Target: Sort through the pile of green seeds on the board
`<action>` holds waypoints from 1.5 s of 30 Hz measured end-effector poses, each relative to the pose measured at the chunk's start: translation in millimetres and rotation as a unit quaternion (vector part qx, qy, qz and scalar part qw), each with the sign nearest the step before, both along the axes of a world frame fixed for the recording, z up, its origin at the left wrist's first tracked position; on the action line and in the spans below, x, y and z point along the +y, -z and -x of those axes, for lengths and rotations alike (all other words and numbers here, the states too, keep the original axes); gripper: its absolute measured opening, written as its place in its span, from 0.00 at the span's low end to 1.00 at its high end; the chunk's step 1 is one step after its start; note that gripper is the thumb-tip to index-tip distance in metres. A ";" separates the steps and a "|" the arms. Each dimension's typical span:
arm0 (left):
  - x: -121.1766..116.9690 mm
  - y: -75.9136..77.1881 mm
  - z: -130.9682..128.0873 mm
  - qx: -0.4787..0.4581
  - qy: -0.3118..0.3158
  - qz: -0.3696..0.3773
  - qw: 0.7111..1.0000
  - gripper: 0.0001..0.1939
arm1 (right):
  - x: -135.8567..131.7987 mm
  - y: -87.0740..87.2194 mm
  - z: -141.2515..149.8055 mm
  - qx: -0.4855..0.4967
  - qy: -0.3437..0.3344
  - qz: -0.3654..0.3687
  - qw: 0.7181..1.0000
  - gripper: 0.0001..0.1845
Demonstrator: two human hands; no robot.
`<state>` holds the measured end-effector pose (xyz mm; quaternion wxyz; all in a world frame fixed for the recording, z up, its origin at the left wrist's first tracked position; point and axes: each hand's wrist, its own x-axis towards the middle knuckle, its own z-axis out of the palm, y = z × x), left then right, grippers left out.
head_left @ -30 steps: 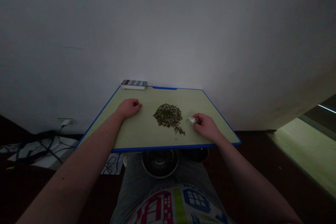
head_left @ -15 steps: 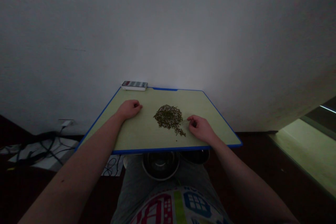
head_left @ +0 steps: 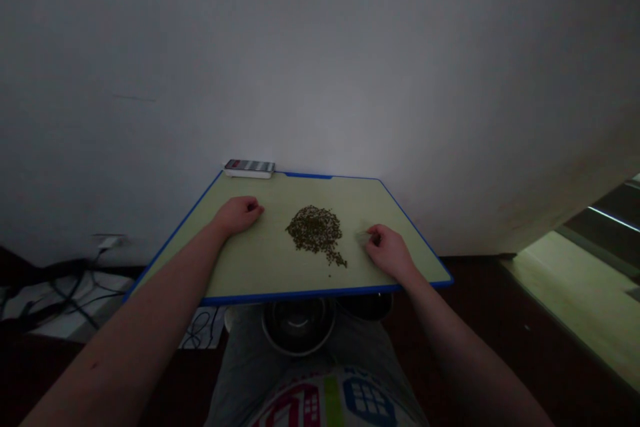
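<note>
A heap of small dark green grains (head_left: 315, 231) lies in the middle of a pale green board with a blue rim (head_left: 320, 294). My left hand (head_left: 237, 213) rests on the board left of the heap, its fingers curled under. My right hand (head_left: 386, 251) sits right of the heap with its fingers pinched together near a small pale thing (head_left: 362, 235) that I cannot make out.
A flat box with a striped top (head_left: 249, 168) lies at the board's far left corner against the white wall. Two metal bowls (head_left: 298, 323) stand on my lap under the board's near edge. Cables (head_left: 60, 293) lie on the floor at left.
My right hand went left to the heap's edge and then drew back a little. The pale thing at its fingertips shows less clearly now. The left hand stayed in place.
</note>
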<state>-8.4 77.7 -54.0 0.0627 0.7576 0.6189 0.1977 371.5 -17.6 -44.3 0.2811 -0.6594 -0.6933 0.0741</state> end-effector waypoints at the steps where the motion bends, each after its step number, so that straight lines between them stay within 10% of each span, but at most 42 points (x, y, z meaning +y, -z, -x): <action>1: -0.5 -0.4 -0.2 0.001 -0.001 -0.001 1.000 0.19 | 0.7 -0.5 -5.2 -0.003 0.010 -0.003 1.000 0.13; 28: -1.1 -0.1 0.0 -0.006 0.008 -0.008 1.000 0.17 | 31.5 -4.3 9.6 -0.038 -0.142 0.000 0.989 0.18; 45: -2.2 -1.1 -0.7 -0.002 0.002 -0.008 1.000 0.18 | 23.3 -0.7 12.9 -0.007 -0.095 -0.013 0.995 0.16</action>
